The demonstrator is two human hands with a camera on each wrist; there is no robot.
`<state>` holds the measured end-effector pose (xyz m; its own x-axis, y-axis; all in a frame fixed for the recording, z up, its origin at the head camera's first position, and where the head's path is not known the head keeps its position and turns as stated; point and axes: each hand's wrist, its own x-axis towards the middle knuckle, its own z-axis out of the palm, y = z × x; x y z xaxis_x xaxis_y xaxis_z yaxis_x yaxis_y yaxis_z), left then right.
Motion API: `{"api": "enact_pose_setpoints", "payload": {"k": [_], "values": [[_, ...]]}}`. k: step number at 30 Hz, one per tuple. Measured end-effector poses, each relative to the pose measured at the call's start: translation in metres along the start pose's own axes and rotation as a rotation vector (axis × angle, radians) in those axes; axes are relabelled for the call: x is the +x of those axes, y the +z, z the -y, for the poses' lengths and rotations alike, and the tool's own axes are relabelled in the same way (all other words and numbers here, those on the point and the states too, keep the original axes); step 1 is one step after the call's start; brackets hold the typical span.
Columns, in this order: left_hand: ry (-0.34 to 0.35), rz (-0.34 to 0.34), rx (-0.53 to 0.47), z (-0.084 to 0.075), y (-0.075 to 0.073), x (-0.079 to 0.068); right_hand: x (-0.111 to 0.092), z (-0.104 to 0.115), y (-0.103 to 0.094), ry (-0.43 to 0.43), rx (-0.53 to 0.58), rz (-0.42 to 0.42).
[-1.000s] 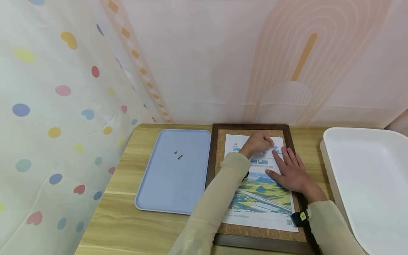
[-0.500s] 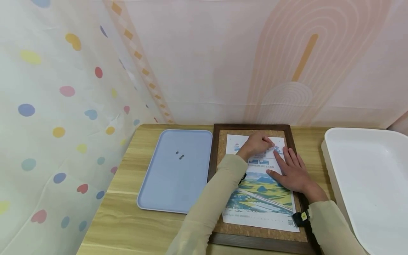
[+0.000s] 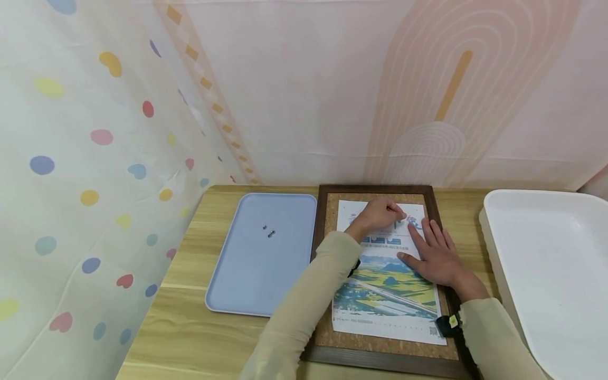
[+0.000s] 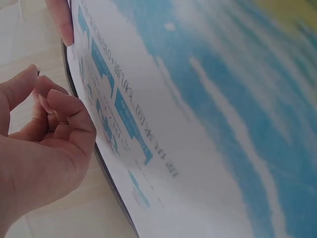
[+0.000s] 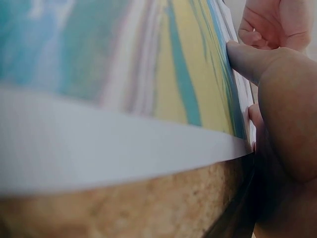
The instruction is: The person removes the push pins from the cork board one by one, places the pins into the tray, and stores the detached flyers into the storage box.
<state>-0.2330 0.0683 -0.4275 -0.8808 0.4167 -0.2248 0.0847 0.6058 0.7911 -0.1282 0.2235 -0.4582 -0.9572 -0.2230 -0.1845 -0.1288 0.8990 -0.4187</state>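
A white poster (image 3: pixel 387 327) printed with a green and blue landscape lies on a brown-framed cork board (image 3: pixel 366 345). My left hand (image 3: pixel 380 214) is over the poster's upper part. In the left wrist view, its thumb and index finger pinch a small metal push pin (image 4: pixel 38 72), mostly hidden by the fingertips. The other fingers curl in. My right hand (image 3: pixel 434 261) rests spread on the poster's right edge, its fingers reaching over the frame. In the right wrist view, the right thumb (image 5: pixel 250 57) lies against the paper.
Left of the board lies a light blue tray (image 3: pixel 247 279) with a few small metal pins (image 3: pixel 271 233). A deep white bin (image 3: pixel 499 274) stands to the right. A patterned cloth (image 3: pixel 304 95) hangs behind the wooden table (image 3: pixel 190 311).
My left hand has shifted slightly left, back from the poster's upper right, still pinching the push pin. My right hand stays in place on the poster.
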Motion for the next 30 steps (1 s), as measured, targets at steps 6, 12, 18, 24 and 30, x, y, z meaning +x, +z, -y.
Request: {"api": "enact_pose_setpoints", "payload": {"k": [6, 12, 18, 24, 30], "values": [[0.025, -0.014, 0.003, 0.001, -0.003, -0.003, 0.001, 0.0, -0.001, 0.0, -0.007, 0.002], [0.071, -0.022, -0.004, 0.008, -0.007, -0.003, 0.001, 0.002, -0.001, -0.001, -0.007, 0.002], [0.055, -0.031, -0.005, 0.011, -0.013, -0.006, 0.002, 0.002, 0.0, 0.004, -0.01, -0.002], [0.055, -0.022, -0.013, 0.011, -0.019, -0.011, 0.002, 0.002, 0.0, 0.005, -0.012, 0.0], [0.081, -0.009, -0.038, 0.013, -0.026, -0.016, 0.002, 0.001, -0.001, 0.003, -0.014, 0.0]]}}
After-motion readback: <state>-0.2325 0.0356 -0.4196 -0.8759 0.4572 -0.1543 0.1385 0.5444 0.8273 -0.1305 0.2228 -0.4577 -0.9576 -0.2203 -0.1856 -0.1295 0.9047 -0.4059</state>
